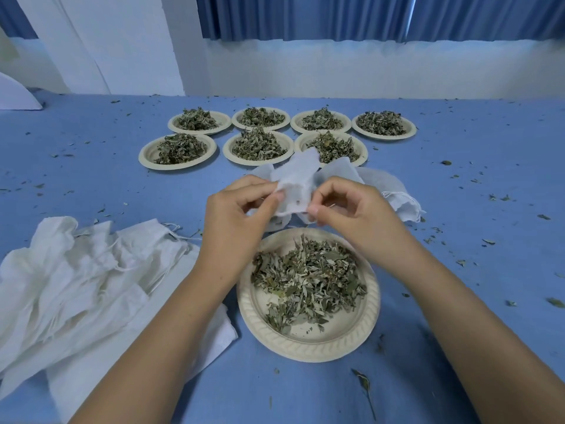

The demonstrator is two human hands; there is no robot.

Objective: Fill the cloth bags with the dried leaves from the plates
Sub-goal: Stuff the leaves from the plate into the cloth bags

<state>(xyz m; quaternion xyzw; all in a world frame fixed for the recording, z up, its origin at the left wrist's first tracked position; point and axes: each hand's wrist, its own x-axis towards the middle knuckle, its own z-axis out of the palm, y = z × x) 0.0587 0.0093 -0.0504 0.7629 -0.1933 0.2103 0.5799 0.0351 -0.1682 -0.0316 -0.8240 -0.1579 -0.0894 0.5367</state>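
Observation:
A small white cloth bag [296,182] is held up above the table between both hands. My left hand [237,209] pinches its left edge and my right hand [351,214] pinches its right edge. Directly below, close to me, a beige paper plate [308,339] carries a loose spread of dried green leaves [308,278]. Several more plates heaped with leaves [255,145] stand in two rows farther back. More white bags [394,191] lie flat behind my hands.
A pile of white drawstring bags [76,276] lies at my left on the blue tablecloth [477,179]. Leaf crumbs are scattered all over the cloth. A white wall and blue curtains stand behind the table.

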